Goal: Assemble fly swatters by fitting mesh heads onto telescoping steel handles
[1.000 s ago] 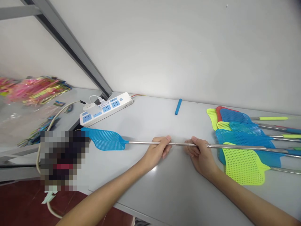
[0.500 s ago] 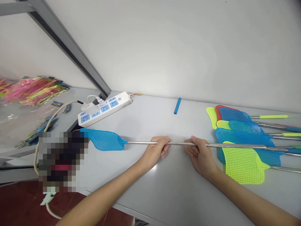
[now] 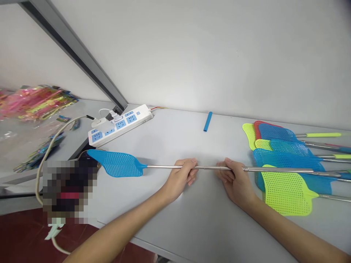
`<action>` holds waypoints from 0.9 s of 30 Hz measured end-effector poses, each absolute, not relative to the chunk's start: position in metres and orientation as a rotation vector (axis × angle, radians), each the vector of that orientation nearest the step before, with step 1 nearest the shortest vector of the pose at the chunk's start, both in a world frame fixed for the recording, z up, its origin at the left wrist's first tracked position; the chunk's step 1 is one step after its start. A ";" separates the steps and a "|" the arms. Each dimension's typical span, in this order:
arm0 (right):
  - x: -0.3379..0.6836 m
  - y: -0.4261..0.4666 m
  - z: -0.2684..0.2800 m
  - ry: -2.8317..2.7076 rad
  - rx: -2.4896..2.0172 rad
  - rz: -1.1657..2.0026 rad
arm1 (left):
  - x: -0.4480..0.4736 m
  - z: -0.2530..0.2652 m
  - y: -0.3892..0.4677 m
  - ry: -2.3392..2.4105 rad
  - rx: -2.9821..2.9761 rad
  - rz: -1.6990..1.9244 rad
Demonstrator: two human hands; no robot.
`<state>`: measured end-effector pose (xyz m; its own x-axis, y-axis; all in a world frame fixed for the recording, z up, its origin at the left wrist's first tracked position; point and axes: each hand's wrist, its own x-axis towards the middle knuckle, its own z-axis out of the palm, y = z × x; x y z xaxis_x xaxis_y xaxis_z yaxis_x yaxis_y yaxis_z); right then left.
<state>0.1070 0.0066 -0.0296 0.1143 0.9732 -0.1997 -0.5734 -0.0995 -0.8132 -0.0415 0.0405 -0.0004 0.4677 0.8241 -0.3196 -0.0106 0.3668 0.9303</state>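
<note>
A blue fly swatter with a thin metal telescopic shaft lies level across the view, its mesh head at the left. My left hand pinches the shaft between the head and the middle. Farther right, my right hand is closed on the same shaft, just left of a thicker section. The shaft's right end passes over a pile of swatters. Nearest my right hand in that pile is a yellow-green fly swatter. Beyond my hands, a short blue tube lies on the grey table.
A white power strip with plugs and a cable sits at the left back. Plastic-bagged goods lie at the far left, beside a slanting metal post. Blue swatters overlap at the right. A wall rises behind the table.
Both hands keep their grip on the swatter, with a slightly wider gap between them. The right hand has shifted slightly right. The view has moved a little.
</note>
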 end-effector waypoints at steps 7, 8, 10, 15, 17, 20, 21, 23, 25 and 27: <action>0.107 0.007 -0.030 -0.573 -0.966 1.408 | -0.042 -0.003 0.043 0.960 1.069 0.686; 0.107 0.007 -0.030 -0.572 -0.955 1.405 | -0.043 -0.003 0.043 0.958 1.075 0.688; 0.108 0.007 -0.030 -0.563 -0.932 1.403 | -0.043 -0.003 0.044 0.955 1.090 0.694; 0.109 0.007 -0.031 -0.533 -0.905 1.398 | -0.043 -0.002 0.045 0.978 1.113 0.705; 0.109 0.008 -0.031 -0.535 -0.906 1.388 | -0.043 -0.001 0.045 0.996 1.140 0.697; 0.108 0.008 -0.030 -0.534 -0.907 1.382 | -0.043 -0.001 0.044 1.009 1.181 0.694; 0.108 0.008 -0.029 -0.532 -0.907 1.381 | -0.043 0.000 0.044 1.014 1.189 0.696; 0.108 0.008 -0.029 -0.529 -0.910 1.382 | -0.043 0.000 0.044 1.017 1.193 0.702; 0.108 0.008 -0.028 -0.527 -0.909 1.385 | -0.042 0.000 0.044 1.016 1.186 0.709; 0.108 0.008 -0.028 -0.522 -0.896 1.390 | -0.042 0.000 0.044 1.012 1.183 0.709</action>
